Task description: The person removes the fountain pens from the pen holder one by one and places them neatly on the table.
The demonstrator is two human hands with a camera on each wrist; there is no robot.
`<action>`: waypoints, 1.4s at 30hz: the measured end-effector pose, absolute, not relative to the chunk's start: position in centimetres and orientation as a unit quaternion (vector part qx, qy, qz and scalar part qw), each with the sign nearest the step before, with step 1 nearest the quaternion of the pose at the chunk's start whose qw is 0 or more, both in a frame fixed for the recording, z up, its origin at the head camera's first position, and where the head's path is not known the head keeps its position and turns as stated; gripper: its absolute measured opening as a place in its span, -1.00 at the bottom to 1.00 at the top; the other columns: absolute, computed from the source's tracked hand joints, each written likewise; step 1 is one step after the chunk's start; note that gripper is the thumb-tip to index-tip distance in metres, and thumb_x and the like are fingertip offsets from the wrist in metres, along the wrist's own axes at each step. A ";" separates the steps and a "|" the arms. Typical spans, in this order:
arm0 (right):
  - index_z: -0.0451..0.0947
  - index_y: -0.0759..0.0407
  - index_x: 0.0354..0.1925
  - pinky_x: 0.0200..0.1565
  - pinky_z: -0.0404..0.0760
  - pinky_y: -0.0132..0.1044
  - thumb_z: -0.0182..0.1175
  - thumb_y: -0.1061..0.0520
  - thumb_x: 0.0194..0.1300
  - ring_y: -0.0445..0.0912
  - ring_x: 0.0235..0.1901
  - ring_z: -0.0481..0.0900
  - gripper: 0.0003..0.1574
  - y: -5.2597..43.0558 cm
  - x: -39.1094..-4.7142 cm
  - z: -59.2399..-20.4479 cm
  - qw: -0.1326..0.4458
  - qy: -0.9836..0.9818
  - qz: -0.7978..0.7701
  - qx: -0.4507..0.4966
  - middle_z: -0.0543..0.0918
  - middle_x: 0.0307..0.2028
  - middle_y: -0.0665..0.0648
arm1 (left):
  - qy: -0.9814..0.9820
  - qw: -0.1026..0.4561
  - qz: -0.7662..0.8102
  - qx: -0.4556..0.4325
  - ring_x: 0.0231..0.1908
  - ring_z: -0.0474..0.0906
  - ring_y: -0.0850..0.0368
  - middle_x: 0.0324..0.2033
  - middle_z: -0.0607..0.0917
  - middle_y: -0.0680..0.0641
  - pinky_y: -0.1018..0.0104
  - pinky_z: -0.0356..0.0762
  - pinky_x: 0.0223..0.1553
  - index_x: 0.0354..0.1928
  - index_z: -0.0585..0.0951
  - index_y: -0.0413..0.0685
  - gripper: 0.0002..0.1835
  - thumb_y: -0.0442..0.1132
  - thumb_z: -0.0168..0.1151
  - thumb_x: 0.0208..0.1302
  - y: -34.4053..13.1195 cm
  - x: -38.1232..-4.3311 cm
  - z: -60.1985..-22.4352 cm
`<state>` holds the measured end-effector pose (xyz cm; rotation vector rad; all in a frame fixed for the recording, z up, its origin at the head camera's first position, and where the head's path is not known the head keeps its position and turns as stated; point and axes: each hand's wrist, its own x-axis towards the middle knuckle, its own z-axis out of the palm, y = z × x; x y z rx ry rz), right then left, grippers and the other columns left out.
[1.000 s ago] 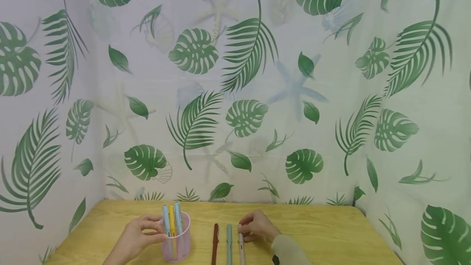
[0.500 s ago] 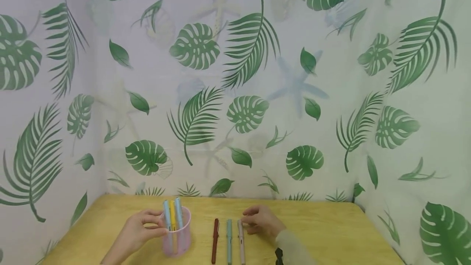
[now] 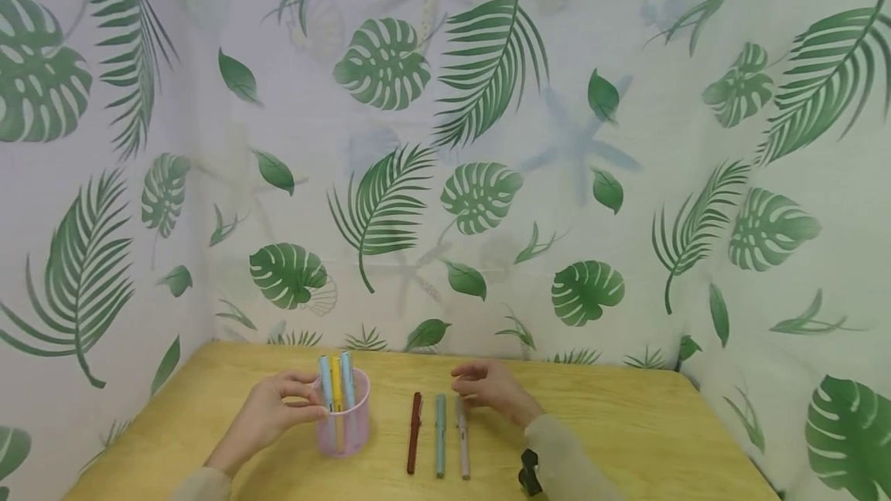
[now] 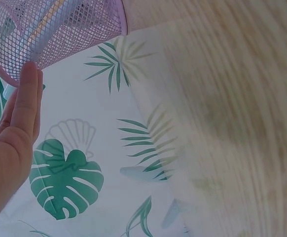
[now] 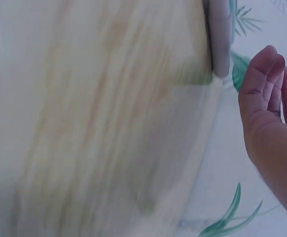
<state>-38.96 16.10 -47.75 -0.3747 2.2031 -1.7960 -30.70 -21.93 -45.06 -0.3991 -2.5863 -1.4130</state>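
Note:
A pink mesh pen cup (image 3: 358,424) stands on the table at left, holding two light-blue pens (image 3: 325,377) and a yellow pen (image 3: 337,385). My left hand (image 3: 267,412) holds its left side by the rim, the thumb in front and the fingers behind; the left wrist view shows fingertips against the mesh. To the right of the cup, a dark red pen (image 3: 414,433), a pale green pen (image 3: 441,435) and a pale pinkish-grey pen (image 3: 463,443) lie side by side. My right hand (image 3: 494,390) hovers by the far end of the pinkish-grey pen, fingers loosely bent around nothing.
The wooden table (image 3: 599,424) reaches back to a white curtain (image 3: 487,292) printed with green leaves, which also closes off both sides. A small black object (image 3: 529,472) sits at the right sleeve (image 3: 567,462).
My right fingers have come off the far end of the pinkish-grey pen, which now lies level with the other two. The left hand stays at the cup. The head view has tilted down.

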 end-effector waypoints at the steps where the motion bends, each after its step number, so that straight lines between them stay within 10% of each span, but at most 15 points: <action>1: 0.43 0.51 0.16 -0.09 0.76 -0.17 0.28 0.20 0.31 -0.02 -0.09 0.66 -0.44 15.9 -38.9 -47.7 0.138 0.759 -0.622 -0.132 0.63 0.03 0.34 | -0.867 0.084 -0.472 -0.135 0.17 0.51 -0.28 0.12 0.62 -0.24 0.30 0.74 -0.07 -0.48 0.70 0.02 -0.81 -0.11 0.55 -0.04 -21.9 -30.8 -45.0; 42: 0.44 0.55 0.13 -0.09 0.76 -0.26 0.27 0.26 0.30 -0.17 -0.23 0.68 -0.49 7.8 -37.6 -46.7 0.154 0.690 -0.680 -0.196 0.71 -0.08 0.23 | -0.866 0.078 -0.472 -0.144 0.16 0.51 -0.30 0.12 0.61 -0.25 0.27 0.74 -0.06 -0.48 0.69 -0.01 -0.81 -0.13 0.54 -0.02 -21.8 -30.7 -44.8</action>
